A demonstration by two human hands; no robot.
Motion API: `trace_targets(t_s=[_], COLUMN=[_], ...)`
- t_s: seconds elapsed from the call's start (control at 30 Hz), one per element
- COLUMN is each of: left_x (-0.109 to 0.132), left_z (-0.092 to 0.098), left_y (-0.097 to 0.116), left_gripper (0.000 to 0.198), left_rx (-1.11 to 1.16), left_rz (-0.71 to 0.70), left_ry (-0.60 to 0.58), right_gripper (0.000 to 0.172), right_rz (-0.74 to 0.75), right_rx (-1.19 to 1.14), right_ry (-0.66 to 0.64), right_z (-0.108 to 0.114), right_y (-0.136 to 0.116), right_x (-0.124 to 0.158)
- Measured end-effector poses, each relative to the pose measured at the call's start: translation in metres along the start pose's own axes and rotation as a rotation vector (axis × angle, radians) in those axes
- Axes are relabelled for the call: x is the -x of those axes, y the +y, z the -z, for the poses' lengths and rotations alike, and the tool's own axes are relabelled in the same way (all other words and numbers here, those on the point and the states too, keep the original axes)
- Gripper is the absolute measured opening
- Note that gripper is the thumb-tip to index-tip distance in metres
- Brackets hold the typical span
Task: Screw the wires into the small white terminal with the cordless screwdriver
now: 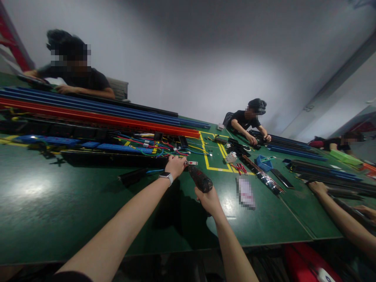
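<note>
My right hand (208, 199) is wrapped round the grip of a dark cordless drill (201, 181). The drill's nose points away from me, toward the end of a long black rail (117, 159) lying across the table. At that same end, my left hand (176, 164), with a watch on its wrist, closes its fingers on the rail beside the drill's tip. A small white piece with red marks (192, 163) sticks out there. The tip's contact point is too small to make out. Coloured wires (167, 147) and blue socket strips (114, 148) lie just behind the rail.
Long orange (117, 117) and blue rails (132, 113) lie along the back. To the right are red-handled pliers (241, 168), a blurred sheet (246, 192), a blue bin (264, 163) and black rails (320, 170). Co-workers sit opposite; another person's arms (331, 203) reach in at right.
</note>
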State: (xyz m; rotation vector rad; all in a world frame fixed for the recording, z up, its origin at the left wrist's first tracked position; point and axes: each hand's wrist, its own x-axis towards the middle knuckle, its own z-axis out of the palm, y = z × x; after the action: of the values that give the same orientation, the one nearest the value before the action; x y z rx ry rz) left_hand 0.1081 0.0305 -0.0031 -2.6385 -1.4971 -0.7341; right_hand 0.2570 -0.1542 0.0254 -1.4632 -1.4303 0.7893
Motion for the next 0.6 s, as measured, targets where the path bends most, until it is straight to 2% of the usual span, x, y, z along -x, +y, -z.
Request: trace_targets(t_s=[0.23,0.6], left_x=[0.001,0.000], left_z=[0.000,0.000], left_y=[-0.001,0.000], left_gripper=[0.025,0.023], left_rx=[-0.011,-0.001], left_rz=[-0.014,-0.003], left_ry=[0.014,0.001], right_gripper=[0.015,0.020], right_rz=[0.005,0.006], right_rx=[-0.001,0.010], right_ry=[-0.010,-0.001], right_z=[0.001,0.001], right_y=[-0.004,0.006], right_x=[0.001,0.000])
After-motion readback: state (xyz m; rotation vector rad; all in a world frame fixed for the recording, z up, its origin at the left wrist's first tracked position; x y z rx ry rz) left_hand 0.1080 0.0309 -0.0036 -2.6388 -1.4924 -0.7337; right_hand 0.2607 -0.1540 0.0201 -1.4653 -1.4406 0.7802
